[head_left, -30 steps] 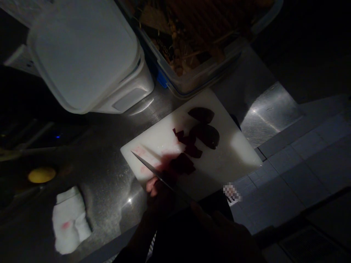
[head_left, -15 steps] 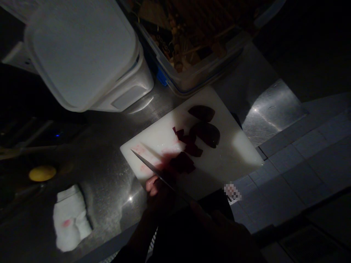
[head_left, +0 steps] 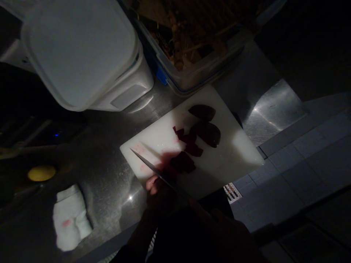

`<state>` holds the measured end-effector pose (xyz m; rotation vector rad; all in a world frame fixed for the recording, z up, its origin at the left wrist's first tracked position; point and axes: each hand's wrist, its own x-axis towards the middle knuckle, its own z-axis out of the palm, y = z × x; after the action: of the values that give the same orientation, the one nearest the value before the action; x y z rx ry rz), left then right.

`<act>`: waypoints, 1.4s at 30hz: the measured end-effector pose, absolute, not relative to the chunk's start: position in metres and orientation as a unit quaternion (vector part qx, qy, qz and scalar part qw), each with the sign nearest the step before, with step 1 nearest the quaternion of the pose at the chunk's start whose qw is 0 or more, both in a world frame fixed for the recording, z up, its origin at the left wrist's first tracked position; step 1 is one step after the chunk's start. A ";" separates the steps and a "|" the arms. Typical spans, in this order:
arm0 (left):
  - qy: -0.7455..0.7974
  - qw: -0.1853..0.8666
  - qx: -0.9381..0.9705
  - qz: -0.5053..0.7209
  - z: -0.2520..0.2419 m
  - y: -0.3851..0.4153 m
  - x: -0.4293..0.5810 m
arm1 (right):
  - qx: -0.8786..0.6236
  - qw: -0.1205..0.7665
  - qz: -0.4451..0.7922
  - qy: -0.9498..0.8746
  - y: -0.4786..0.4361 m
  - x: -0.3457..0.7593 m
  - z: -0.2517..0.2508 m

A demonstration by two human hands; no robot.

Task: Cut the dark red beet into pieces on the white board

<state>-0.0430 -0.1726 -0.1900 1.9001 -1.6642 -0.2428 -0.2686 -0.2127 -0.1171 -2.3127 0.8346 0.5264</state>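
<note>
A white cutting board [head_left: 225,171] lies tilted on the steel counter. Dark red cut pieces [head_left: 182,162] sit at its middle, with two larger dark chunks [head_left: 205,134] behind them. My right hand [head_left: 211,219], deep in shadow, is closed on the handle end of a long knife [head_left: 148,163]; the blade points to the board's left corner. Curled at the board's near edge, my left hand [head_left: 156,191] is beside the blade, fingertips bent. Whatever lies under its fingers is too dark to make out.
A white lidded container [head_left: 82,47] stands at the back left, near a clear bin with a blue clip [head_left: 161,76]. On the counter's left lie a stained white cloth [head_left: 70,217] and a yellow oval item [head_left: 41,173]. Grey floor tiles show at right.
The knife tip has shifted very slightly up and left. My left hand has hardly moved, and the pieces on the board lie as before.
</note>
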 end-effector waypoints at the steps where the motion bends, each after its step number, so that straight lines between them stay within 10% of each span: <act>1: -0.640 0.304 0.703 -0.071 -0.188 -0.174 -0.043 | -0.877 0.306 0.197 0.315 -0.214 -0.268 -0.117; 42: -0.645 0.341 0.683 -0.025 -0.180 -0.181 -0.042 | -0.866 0.318 0.245 0.299 -0.227 -0.246 -0.120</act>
<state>-0.0422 -0.1813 -0.1803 1.7767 -1.6778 -0.0652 -0.2462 -0.2268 -0.1195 -2.2779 0.7860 0.6440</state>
